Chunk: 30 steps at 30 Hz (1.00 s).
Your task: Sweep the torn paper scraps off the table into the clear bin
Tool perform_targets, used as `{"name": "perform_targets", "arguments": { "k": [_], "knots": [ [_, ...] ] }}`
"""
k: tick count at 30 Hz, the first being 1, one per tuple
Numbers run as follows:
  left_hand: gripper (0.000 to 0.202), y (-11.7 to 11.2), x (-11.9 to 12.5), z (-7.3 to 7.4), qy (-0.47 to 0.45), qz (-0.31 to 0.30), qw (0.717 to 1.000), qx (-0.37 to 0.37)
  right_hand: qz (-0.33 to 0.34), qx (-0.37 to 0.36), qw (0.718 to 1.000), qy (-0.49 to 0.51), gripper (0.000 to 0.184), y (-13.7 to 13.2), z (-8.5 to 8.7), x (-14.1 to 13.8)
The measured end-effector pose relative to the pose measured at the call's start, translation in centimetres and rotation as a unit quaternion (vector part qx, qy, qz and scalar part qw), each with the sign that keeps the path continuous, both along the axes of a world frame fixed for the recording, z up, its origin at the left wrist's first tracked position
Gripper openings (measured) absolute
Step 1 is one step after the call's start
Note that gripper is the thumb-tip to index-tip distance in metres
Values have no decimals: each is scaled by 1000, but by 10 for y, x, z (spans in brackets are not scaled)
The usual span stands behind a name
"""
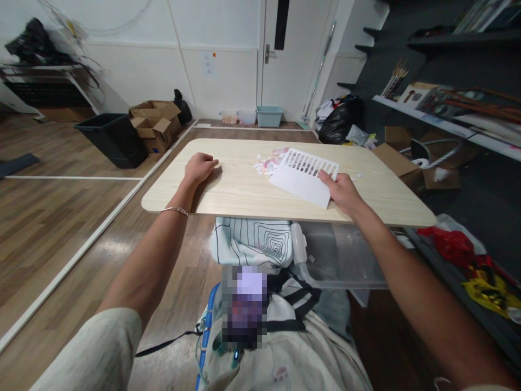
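My left hand [200,167] rests on the left part of the pale wooden table [240,195], its fingers curled in. Whether anything is inside that hand is hidden. In my right hand [342,190] is a white slotted panel [303,182], gripped at its right end with the thumb on top. A row of long slots runs along the panel's far side, and it slants over the tabletop. Small pink and white paper scraps [266,164] lie in a loose pile just beyond and left of the panel. A few more white bits lie right of it.
Below the table's near edge are a patterned white cushion-like thing [252,241] and a clear plastic box [337,255]. A black bin [118,141] and cardboard boxes [152,127] stand at the left. Dark shelves [448,65] line the right side, with a black bag [342,119] nearby.
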<state>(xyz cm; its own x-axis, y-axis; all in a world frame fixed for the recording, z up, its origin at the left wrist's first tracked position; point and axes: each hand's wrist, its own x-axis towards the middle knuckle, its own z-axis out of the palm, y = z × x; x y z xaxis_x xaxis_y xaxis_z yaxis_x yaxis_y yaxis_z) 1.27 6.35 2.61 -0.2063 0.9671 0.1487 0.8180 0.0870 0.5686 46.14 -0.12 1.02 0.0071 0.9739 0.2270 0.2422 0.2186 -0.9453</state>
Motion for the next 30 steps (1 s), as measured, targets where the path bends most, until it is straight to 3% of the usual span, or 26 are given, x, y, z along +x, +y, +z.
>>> {"name": "perform_targets", "arguments": {
  "k": [14,30],
  "knots": [
    [31,2,-1,-1,19,-6,1000,-3,109,-12,992,-66,75,-5,2,7],
    [28,2,-2,-1,21,-9,1000,-3,137,-46,988,-57,77,-13,12,5]
  ]
}}
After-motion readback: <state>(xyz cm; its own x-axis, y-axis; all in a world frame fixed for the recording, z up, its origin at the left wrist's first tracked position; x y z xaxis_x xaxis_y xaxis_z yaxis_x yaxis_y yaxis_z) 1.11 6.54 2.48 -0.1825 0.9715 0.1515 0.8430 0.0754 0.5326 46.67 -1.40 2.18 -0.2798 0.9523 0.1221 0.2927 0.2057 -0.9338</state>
